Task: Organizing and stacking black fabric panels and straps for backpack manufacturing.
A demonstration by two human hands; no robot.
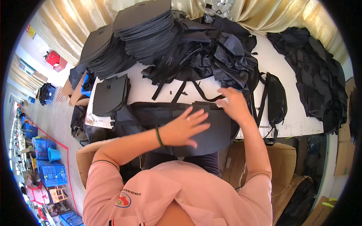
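A dark grey flat panel point(217, 130) lies at the table's front edge in front of me, with black fabric point(147, 113) beneath it and stretching left. My left hand point(184, 128) is over the panel, fingers spread and nothing in them. At the panel's far right corner is my right hand point(233, 103); its fingers are apart and hold nothing I can see. A black strap point(203, 94) curves just left of that hand. Whether either palm touches the panel is hard to tell.
Tall stacks of dark panels point(145, 30) stand at the back left, with a smaller stack point(110, 94) nearer. Crumpled black fabric point(230, 52) heaps behind my right hand. A black pouch point(276, 98) and more black cloth pieces point(316, 75) lie right on the white table point(296, 124).
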